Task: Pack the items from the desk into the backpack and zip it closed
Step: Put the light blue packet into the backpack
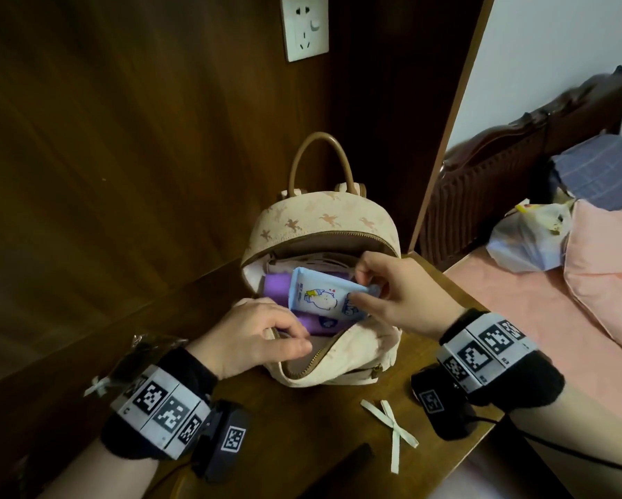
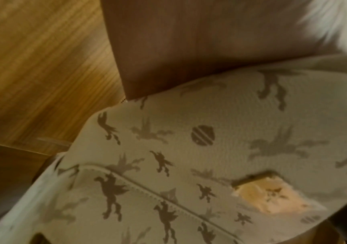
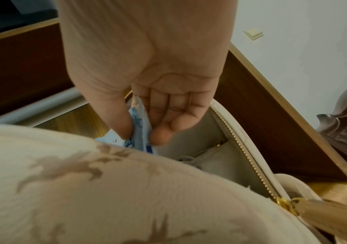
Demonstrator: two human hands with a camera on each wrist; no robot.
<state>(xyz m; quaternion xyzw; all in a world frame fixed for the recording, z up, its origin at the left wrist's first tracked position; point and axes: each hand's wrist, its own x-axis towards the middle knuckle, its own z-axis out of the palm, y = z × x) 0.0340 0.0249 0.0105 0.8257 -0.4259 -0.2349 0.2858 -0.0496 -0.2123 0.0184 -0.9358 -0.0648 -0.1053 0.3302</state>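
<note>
A cream backpack printed with horses stands unzipped on the wooden desk. My right hand pinches the end of a light-blue tissue pack with a cartoon figure, holding it in the bag's mouth above a purple item inside. In the right wrist view thumb and fingers pinch the pack over the lining. My left hand grips the front edge of the opening. The left wrist view shows only the bag's printed fabric.
A cream ribbon bow lies on the desk in front of the bag, a dark wrapped item with a bow behind my left wrist, a dark flat object at the near edge. A bed with pillows stands to the right.
</note>
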